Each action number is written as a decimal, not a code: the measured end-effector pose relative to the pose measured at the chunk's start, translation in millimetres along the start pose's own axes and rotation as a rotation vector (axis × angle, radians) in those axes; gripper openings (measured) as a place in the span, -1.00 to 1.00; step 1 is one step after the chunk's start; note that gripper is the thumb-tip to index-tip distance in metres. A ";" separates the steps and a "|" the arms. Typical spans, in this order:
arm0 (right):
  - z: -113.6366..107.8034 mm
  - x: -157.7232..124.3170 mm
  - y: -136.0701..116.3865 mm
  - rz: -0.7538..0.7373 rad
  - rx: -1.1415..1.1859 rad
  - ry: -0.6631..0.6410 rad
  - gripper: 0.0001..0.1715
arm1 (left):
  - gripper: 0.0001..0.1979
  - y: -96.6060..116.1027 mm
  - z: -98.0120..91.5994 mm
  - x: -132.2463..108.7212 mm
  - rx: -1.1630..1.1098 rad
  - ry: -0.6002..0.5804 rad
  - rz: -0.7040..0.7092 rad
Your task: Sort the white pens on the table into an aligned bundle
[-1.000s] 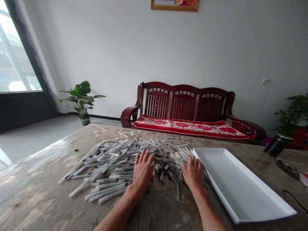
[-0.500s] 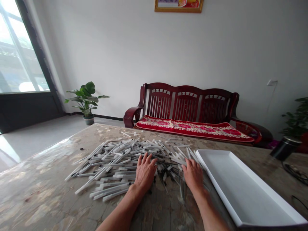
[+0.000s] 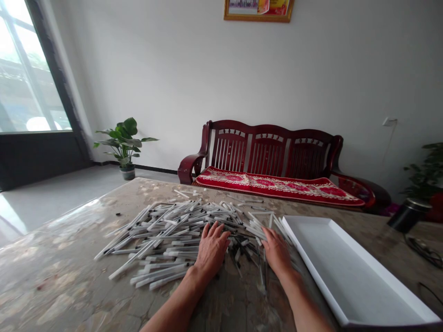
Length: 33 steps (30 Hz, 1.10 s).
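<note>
A wide pile of several white pens [image 3: 166, 230] with dark tips lies spread over a marbled brown table [image 3: 62, 276]. My left hand [image 3: 212, 251] rests palm down on the pile's near middle, fingers stretched out and slightly apart. My right hand [image 3: 277, 251] lies flat on the pile's right end, fingers extended toward the pens, close to the left edge of a white tray [image 3: 349, 272]. Between the hands lie small dark and white pen parts [image 3: 242, 251]. Neither hand grips anything that I can see.
The long white tray is empty and runs along the right side of the table. A black cylinder [image 3: 408, 214] and a dark cable [image 3: 424, 251] lie at the far right. Behind the table stand a wooden bench [image 3: 273, 161] with a red cushion and a potted plant [image 3: 124, 145].
Both hands have stayed on the pile, shifting only slightly; the right hand's fingers have angled a little leftward. The camera has turned a bit to the left and down.
</note>
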State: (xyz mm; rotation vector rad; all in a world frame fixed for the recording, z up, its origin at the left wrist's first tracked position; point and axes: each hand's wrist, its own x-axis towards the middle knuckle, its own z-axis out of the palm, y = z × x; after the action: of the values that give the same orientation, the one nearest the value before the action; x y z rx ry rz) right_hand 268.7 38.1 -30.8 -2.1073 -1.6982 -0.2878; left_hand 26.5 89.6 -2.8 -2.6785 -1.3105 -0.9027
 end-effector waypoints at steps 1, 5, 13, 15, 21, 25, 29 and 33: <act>-0.4 0.8 0.7 -0.011 0.010 -0.006 -0.43 | -0.74 -0.3 0.1 -0.1 -0.002 0.001 0.000; -3.6 6.0 5.5 -0.041 0.016 -0.047 -0.41 | -0.73 -3.6 2.8 -0.5 -0.023 -0.011 -0.002; -11.5 17.5 16.2 -0.100 0.002 -0.139 -0.33 | -0.68 -6.4 6.1 -1.7 -0.087 -0.073 0.018; -13.3 17.5 18.0 -0.113 0.004 -0.151 -0.31 | -0.68 -5.9 4.0 -1.8 -0.095 -0.086 0.010; -24.1 13.8 8.3 -0.072 -0.011 -0.111 -0.28 | -0.73 -3.6 0.1 -0.3 -0.094 -0.116 -0.045; -34.7 8.3 -27.3 -0.140 0.130 -0.026 -0.48 | -0.78 -1.5 -1.0 1.0 -0.079 -0.084 -0.081; -42.8 -2.1 -78.5 -0.249 0.269 -0.071 -0.67 | -0.70 -1.5 -6.5 1.7 -0.037 -0.010 -0.130; -42.2 -8.9 -111.4 -0.323 0.224 -0.137 -0.69 | -0.63 -4.0 -13.0 2.1 0.018 0.043 -0.197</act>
State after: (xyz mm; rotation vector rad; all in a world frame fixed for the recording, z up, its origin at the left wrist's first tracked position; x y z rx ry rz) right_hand 163.0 30.4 24.2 -1.7248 -2.0469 -0.0411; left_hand 18.3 90.1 8.2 -2.5346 -1.5861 -0.9553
